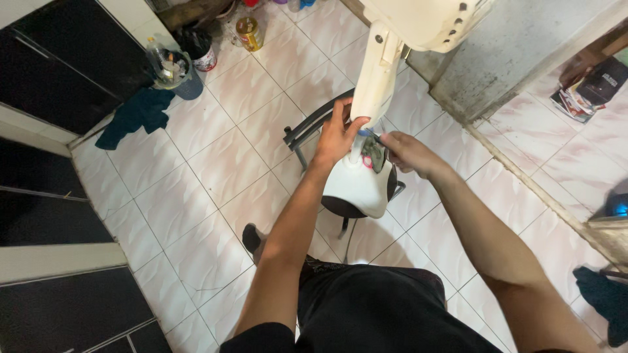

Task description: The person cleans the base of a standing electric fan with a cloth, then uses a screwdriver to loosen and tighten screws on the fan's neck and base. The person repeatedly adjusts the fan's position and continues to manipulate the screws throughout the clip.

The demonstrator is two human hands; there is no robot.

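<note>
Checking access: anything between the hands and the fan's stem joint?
Nothing visible. The left hand already grips the fan stem just above its base; the right hand is at the joint on the other side. The base rests on a dark stool.

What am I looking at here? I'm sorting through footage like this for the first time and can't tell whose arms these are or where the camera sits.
There is one picture, taken by a camera worn on a person's head and looking down, so both bare arms belong to the wearer. No machine is at work here. The left hand grips the upright white neck of an electric fan, just above its rounded white base. The right hand pinches something small at the opened joint between neck and base; what it holds is too small to tell. The fan stands on a dark stool on a tiled floor. On the floor further off lie a dark teal cloth, a bucket of bottles and a gold tin.
</note>
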